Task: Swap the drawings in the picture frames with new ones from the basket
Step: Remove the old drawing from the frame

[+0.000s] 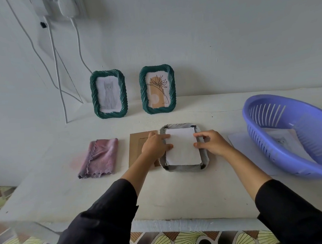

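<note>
The grey picture frame [185, 167] lies face down mid-table, its long axis running near to far, with a white sheet [183, 149] set in its back. My left hand [154, 145] presses straight fingers on the sheet's left edge. My right hand [213, 142] meets the right edge with curled fingers, and I cannot tell whether it pinches. At the right, the purple basket [312, 148] holds another drawing [281, 141].
</note>
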`<state>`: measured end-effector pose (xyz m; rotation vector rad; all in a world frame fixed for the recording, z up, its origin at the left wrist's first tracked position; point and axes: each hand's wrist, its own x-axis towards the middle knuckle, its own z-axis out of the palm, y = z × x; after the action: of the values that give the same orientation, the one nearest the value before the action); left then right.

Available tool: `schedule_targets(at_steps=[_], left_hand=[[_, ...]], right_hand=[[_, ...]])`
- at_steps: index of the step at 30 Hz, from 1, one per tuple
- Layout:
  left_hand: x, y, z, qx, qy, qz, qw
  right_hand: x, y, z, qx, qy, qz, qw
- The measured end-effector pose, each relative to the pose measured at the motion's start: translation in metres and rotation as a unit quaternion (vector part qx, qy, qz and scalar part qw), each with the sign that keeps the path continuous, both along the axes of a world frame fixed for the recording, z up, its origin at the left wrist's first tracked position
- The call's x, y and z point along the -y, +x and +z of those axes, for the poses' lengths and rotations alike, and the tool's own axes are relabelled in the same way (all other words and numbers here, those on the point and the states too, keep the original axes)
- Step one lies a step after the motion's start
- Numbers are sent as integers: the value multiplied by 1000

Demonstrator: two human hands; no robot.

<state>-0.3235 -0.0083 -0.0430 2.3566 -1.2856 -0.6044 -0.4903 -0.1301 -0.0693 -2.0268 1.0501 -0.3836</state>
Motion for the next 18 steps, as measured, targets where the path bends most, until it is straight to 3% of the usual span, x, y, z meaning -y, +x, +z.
schedule_targets(at_steps=[18], left_hand=[[0, -1, -1, -15, -8, 18, 1000]], right_hand=[[3, 1, -6, 3, 2, -4, 1000]])
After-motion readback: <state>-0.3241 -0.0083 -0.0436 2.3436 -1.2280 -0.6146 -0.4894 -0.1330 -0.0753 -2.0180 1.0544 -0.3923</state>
